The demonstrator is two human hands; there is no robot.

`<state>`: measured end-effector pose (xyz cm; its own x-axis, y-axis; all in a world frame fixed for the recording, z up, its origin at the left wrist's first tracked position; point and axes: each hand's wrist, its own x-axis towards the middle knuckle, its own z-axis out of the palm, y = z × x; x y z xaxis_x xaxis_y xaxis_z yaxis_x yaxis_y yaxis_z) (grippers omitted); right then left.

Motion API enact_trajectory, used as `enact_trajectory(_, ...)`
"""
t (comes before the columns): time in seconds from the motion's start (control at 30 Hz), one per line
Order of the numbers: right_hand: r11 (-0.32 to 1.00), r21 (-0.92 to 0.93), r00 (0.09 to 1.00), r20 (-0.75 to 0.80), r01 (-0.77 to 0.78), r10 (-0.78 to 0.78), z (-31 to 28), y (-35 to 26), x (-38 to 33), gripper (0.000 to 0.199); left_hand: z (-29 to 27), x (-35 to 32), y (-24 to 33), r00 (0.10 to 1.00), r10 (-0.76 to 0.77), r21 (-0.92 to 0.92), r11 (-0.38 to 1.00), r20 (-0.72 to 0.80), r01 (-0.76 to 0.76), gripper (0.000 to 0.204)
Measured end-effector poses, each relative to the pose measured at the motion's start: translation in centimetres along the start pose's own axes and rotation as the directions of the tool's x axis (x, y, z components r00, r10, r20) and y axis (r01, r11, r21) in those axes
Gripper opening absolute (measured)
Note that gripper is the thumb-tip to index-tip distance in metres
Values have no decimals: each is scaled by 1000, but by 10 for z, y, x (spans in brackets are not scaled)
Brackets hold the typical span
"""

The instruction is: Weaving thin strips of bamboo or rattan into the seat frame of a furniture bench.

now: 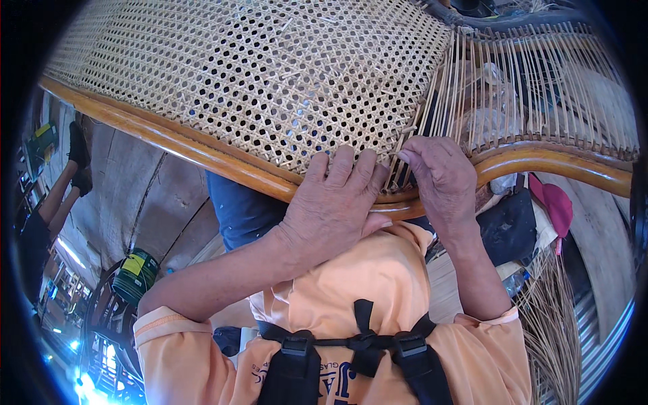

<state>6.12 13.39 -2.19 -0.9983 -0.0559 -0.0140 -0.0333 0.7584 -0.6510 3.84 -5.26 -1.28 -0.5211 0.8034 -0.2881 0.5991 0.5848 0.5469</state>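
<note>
A woven cane panel [297, 81] spans the upper left and middle, set in a curved, varnished wooden frame [169, 145]. My left hand [331, 199] lies on the panel's near edge, fingers stretched over the weave and thumb by the frame rail. Just right of it, my right hand [442, 177] is closed in a pinch at the weave's border. A thin cane strand shows at its fingertips, though most of it is hidden. Beyond the finished weave, unwoven cane strands [516, 88] run across the frame's right section, with gaps between them.
A bundle of loose cane strips [550, 324] hangs at the lower right, below a dark red cap [553, 206] and a black bag [507, 226]. At left stand a green and yellow can [135, 275] and another person's legs [64, 185]. Wooden boards [128, 175] lie underneath.
</note>
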Motion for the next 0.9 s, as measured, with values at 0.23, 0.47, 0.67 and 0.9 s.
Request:
enact_trajectory(0.23,999,-36,999,39,22,-21,-2,-1,3,14,3,-1,1,999,-7,23,1000,-52,8,70)
enact_trajectory(0.47,984,-168,993,108,56,-38,6,1,1,10,11,0,-2,997,1,38,999,-83,2,71)
enact_trajectory(0.67,980,-195,983,183,44,-8,8,-4,2,7,14,-2,-6,988,45,35,999,-150,-40,66)
enact_trajectory(0.9,966,-253,977,214,58,-2,5,-2,-1,6,10,-1,0,991,50,72,997,-128,-41,69)
